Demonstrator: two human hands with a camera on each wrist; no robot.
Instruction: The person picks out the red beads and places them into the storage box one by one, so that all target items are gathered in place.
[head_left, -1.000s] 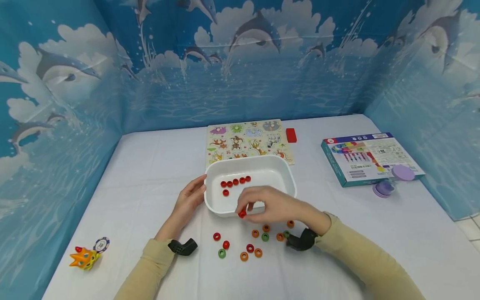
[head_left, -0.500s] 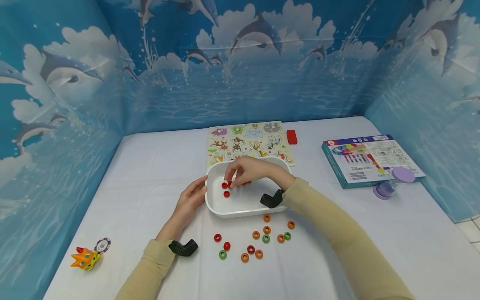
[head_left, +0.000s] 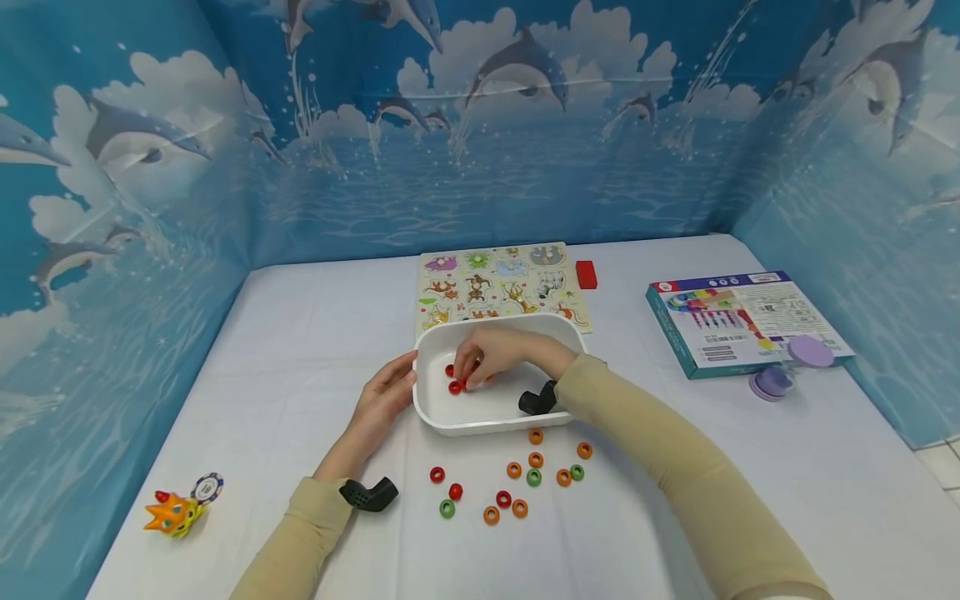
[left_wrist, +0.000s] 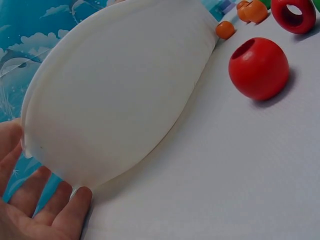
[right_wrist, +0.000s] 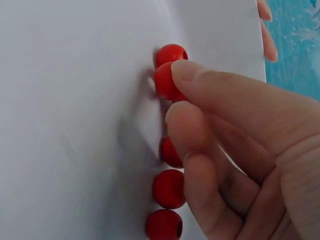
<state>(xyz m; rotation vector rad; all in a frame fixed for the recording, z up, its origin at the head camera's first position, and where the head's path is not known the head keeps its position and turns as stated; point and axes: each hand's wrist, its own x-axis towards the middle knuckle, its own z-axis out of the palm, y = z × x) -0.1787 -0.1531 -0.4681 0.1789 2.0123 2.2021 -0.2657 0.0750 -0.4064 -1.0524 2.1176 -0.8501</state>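
Note:
A white plastic tray stands mid-table with red beads lined up inside it. My right hand reaches into the tray and pinches a red bead between thumb and index finger, right beside another red bead. In the head view the fingers partly cover the row. My left hand rests its fairly straight fingers against the tray's left end; the left wrist view shows the fingertips touching its outer wall.
Loose orange beads, green beads and red beads lie in front of the tray. Behind it is an animal puzzle board with a red block. A box and purple-lidded container stand right; an orange toy left.
My right hand has carried the red bead from above the tray's front edge into the tray, down beside the nearer red bead. My left hand has stayed against the tray's left end.

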